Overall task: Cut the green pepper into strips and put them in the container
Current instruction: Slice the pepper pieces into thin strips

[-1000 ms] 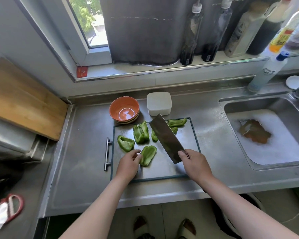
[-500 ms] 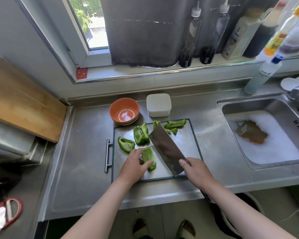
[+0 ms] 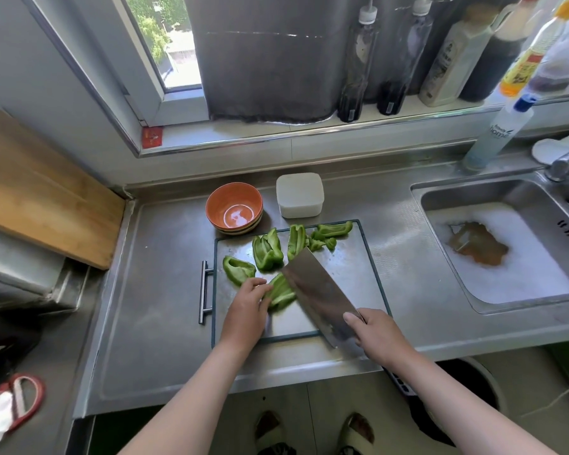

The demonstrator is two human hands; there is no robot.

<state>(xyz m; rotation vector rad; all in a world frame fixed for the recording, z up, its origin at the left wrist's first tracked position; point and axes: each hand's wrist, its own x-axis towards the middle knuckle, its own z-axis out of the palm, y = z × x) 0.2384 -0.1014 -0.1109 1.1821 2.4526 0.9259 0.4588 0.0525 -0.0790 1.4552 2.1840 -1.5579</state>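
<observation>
Steel counter (image 3: 165, 307), one steel tray (image 3: 352, 274), roughly six green pepper pieces (image 3: 267, 251), far ones overlapping; left hand (image 3: 247, 310) grips one, right hand (image 3: 378, 333) grips steel cleaver (image 3: 316, 290), handle hidden.

Your cleaver (image 3: 316, 290), board (image 3: 352, 274) and counter (image 3: 165, 307) are dull brushed metal. The pepper (image 3: 266, 252) looks glossy, the bowl (image 3: 218, 205) glazed, the box (image 3: 299, 195) matt plastic.
</observation>
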